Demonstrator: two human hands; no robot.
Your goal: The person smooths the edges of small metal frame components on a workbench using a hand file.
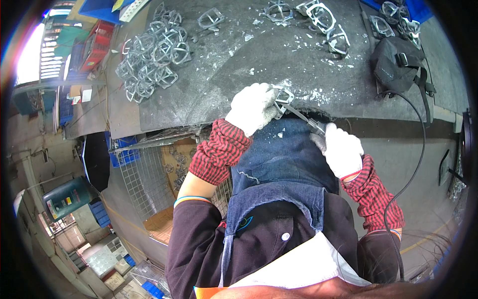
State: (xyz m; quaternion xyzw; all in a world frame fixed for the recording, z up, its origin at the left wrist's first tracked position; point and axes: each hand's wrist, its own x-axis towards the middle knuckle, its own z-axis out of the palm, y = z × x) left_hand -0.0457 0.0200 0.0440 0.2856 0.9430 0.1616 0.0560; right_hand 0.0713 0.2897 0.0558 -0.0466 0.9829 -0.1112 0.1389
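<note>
At the near edge of the dark worktop, my left hand [252, 108], in a white glove, is closed around a small silver metal frame [284, 96]. My right hand [342, 150], gloved as well, grips the handle of a slim metal file [299, 115]. The file's narrow blade slants up and left, its tip at the frame; whether it touches cannot be made out. My left fingers cover part of the frame. Just beyond my hands, pale metal flakes [318, 94] lie scattered on the worktop.
A heap of similar metal frames [159, 55] lies at the far left, with several more frames [323, 20] at the far right. A black bag [396, 65] rests on the right, a black cable [423, 129] running down from it. Below the worktop's left part stands a wire cage [142, 179].
</note>
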